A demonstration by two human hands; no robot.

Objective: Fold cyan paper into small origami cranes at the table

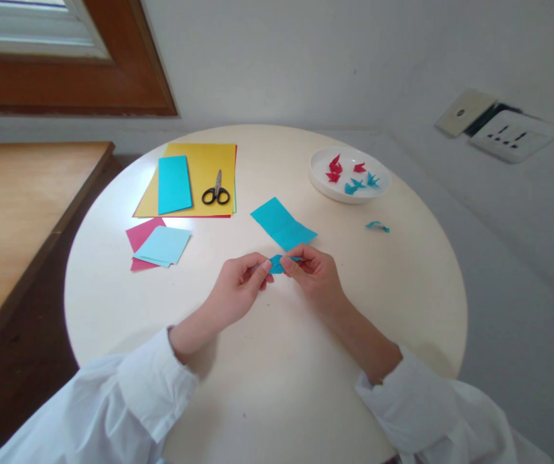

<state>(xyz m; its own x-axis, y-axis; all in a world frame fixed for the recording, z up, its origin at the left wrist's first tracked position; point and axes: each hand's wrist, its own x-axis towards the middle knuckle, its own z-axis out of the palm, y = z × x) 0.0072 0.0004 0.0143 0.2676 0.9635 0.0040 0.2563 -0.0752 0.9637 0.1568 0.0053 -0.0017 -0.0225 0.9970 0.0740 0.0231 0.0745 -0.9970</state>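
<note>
A small folded piece of blue paper is pinched between both hands above the middle of the table. My left hand is closed on its left end, thumb on top. My right hand grips the right end between thumb and forefinger. Fingers cover much of the folded paper, so its exact shape is hidden. Just beyond the hands lies a flat blue paper sheet with a crease across it.
The round white table holds a white dish with several red and blue folded-paper figures. A twisted blue paper strip lies nearby. At left are scissors, a blue paper stack, yellow sheets and light-blue squares over pink ones.
</note>
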